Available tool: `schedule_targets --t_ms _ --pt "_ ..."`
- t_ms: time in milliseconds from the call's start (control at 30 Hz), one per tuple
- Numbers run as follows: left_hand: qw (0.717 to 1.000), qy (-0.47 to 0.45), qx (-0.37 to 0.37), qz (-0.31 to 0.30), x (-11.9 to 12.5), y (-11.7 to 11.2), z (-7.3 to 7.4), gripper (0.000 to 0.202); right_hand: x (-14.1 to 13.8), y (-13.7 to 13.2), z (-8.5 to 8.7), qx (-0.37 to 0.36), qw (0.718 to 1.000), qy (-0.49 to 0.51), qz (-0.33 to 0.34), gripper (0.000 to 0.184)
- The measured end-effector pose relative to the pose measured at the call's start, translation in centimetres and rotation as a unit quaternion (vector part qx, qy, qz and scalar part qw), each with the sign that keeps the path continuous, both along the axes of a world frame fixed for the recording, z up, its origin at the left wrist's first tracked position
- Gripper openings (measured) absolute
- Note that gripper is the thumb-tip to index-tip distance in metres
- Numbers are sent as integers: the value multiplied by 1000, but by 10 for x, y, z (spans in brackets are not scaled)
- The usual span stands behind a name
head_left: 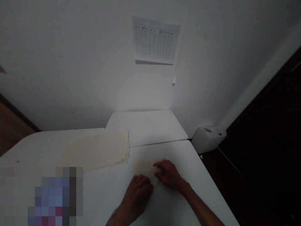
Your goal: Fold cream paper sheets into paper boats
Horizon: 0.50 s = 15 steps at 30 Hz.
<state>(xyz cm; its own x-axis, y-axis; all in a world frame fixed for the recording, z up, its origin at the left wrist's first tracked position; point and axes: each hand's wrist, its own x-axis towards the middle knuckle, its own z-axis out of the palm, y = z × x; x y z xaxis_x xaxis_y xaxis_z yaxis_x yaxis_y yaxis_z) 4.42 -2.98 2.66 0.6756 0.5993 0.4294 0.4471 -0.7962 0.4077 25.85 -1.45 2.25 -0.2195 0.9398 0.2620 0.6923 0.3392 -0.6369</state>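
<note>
A small folded cream cloth (pixel 144 168) lies on the white table (pixel 188 175) near its front. My left hand (pixel 138 191) rests on the cloth's near edge, fingers curled down against it. My right hand (pixel 168 174) presses on the cloth's right side, fingers bent and pointing left. Neither hand lifts the cloth off the table. To the left lies a stack of larger cream cloths (pixel 96 152), apart from both hands.
A second white table (pixel 145 125) stands behind, against the wall. A printed chart (pixel 154 40) hangs on the wall. A white box-like device (pixel 208 137) sits on the dark floor at the right. A blurred patch covers the lower left corner.
</note>
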Motion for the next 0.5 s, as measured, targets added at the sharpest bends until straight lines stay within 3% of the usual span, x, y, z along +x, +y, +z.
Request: schedule_targets --t_ms 300,500 --pt "998 43 -30 -36 -3 -4 10 21 -3 -1 1 -12 1000 -15 -13 36" --pt "996 69 5 -62 -11 -10 12 37 -4 -2 2 -8 1000 -11 -14 37"
